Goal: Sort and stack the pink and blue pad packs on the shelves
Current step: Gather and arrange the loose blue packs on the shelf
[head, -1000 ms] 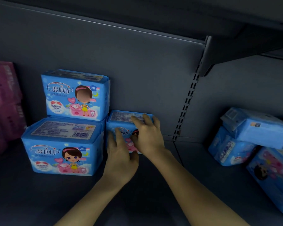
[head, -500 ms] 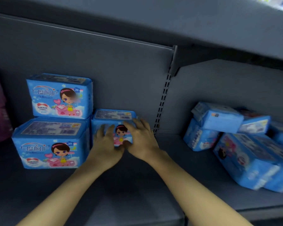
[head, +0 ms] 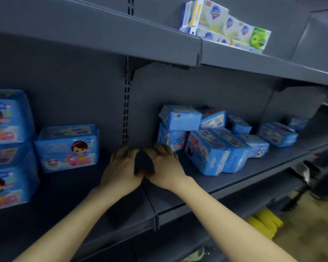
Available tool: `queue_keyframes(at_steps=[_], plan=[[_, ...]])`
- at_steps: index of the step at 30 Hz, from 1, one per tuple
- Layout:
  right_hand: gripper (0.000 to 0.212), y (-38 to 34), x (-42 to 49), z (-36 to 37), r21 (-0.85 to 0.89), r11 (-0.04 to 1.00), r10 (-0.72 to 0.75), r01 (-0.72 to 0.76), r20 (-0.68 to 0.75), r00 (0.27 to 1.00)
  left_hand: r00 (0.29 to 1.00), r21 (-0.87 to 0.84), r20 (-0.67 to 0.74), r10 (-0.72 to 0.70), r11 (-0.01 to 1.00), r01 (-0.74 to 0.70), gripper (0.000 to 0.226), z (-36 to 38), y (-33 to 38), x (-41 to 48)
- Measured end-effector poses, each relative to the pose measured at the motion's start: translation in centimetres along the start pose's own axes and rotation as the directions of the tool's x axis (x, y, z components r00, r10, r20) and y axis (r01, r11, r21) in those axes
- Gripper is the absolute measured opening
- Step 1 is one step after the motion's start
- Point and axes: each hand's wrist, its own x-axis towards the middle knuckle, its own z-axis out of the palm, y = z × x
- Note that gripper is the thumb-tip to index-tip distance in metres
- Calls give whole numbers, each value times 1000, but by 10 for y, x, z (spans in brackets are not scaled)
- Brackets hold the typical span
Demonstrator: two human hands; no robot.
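Now both hands are low over the flat grey metal shelf [head: 178, 201], side by side, thumbs nearly touching. The left hand [head: 121, 167] and the right hand [head: 165, 163] have loose, bent fingers [head: 121, 151] and hold nothing. To the left, one soft, boxy blue pad pack [head: 68, 148] stands up straight, just beside a stack of blue packs [head: 8, 148]. To the right, a messy pile of shiny blue packs [head: 216, 144] lies tipped and leaning. Little soap boxes [head: 225, 25] sit on the top shelf [head: 102, 35].

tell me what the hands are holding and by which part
Nothing: the left hand and right hand are both empty, over the shelf between the upright blue pack and the jumbled blue pile.
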Motion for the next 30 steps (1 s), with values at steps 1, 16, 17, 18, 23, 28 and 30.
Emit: queue_keyframes(at_steps=[1, 16, 17, 18, 23, 28, 30], plan=[[62, 8, -6, -4, 0, 999, 35, -35, 6, 999, 1000, -9, 27, 14, 1000, -14, 61, 5, 8, 2], [67, 128, -38, -38, -5, 834, 541, -551, -184, 821, 964, -31, 232, 129, 992, -126, 60, 69, 78, 24], [67, 134, -35, -39, 10, 826, 558, -564, -157, 815, 963, -33, 234, 131, 991, -127, 59, 71, 81, 25], [67, 138, -31, -39, 17, 821, 568, -571, -133, 812, 963, -35, 233, 131, 991, -127, 59, 73, 84, 27], [62, 146, -11, -44, 62, 820, 572, -569, -122, 811, 970, -44, 217, 112, 993, -105, 56, 80, 93, 30], [67, 144, 0, -45, 66, 828, 560, -557, -120, 820, 976, -66, 198, 88, 995, -76, 55, 83, 101, 34], [67, 142, 1, -41, 27, 837, 543, -546, -151, 826, 979, -79, 182, 90, 994, -77, 55, 85, 105, 34]])
